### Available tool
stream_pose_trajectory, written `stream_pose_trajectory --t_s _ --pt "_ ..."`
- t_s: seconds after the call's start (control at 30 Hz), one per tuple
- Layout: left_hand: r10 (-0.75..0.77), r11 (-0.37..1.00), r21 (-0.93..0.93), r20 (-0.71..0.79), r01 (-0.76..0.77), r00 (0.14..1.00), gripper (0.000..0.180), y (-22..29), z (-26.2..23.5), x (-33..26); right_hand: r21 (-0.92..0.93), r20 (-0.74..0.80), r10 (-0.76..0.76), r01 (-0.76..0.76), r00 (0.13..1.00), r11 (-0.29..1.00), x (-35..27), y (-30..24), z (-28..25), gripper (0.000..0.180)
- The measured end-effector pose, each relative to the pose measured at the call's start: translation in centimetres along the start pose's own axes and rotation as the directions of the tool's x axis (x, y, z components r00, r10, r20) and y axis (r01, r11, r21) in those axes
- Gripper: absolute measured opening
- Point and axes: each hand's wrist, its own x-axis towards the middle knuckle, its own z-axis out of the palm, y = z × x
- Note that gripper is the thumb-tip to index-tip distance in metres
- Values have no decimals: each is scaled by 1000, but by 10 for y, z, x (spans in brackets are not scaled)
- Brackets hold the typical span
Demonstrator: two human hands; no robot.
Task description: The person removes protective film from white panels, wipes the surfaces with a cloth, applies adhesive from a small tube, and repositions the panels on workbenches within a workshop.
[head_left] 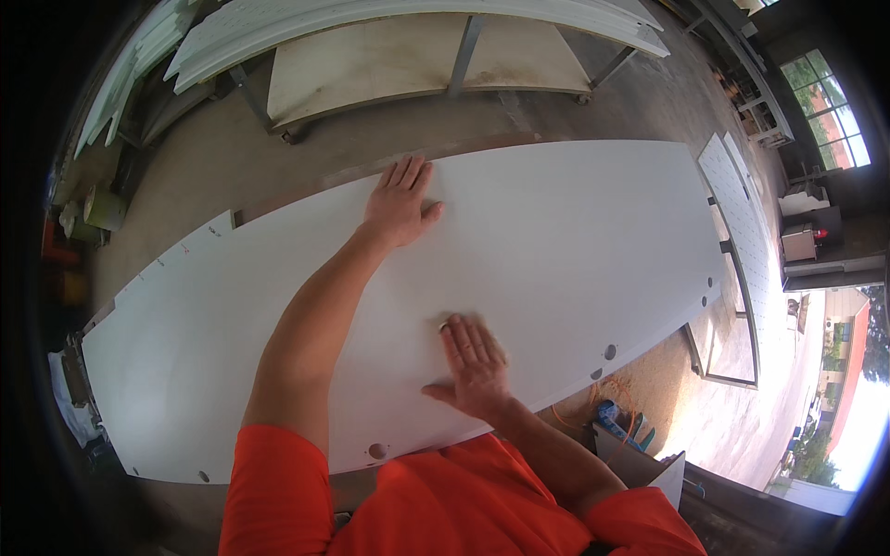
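Observation:
A large white panel (556,241) lies flat in front of me, with round holes along its near edge. My left hand (400,199) rests flat near the panel's far edge, fingers stretched toward that edge and thumb apart. Closer to my body, my right hand (475,371) lies palm down on the white surface, its thumb pointing left. Its fingertips are slightly blurred. A small pale thing shows at the tip of its index finger, too small to make out. Neither hand is wrapped around anything.
Beyond the panel stands a wheeled rack (371,69) stacked with white boards (417,23). At the right, another white panel (742,222) rests on a metal frame. A bin with a blue item (612,417) sits near my right side. Buckets (104,208) stand far left.

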Motion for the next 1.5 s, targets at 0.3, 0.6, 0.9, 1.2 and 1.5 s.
stream_pose_trajectory --t_s 0.3,0.6,0.9,1.2,1.5 --pt "-132 989 51 -81 136 988 83 -7 4 -64 -138 -136 671 -684 729 716 -101 134 -44 111" --pt "-114 992 46 -99 119 988 79 19 7 -51 -16 -180 498 -509 848 861 -176 184 -56 112" --pt "-238 955 152 -111 253 965 76 3 29 -43 -78 -298 683 -730 667 679 -228 515 -136 106" --pt "-645 752 90 -107 653 757 102 165 53 28 -123 -244 599 -637 763 761 -231 558 -152 113" --pt "-582 769 146 -242 622 776 93 143 73 27 179 55 -109 97 993 979 -196 335 -91 97"
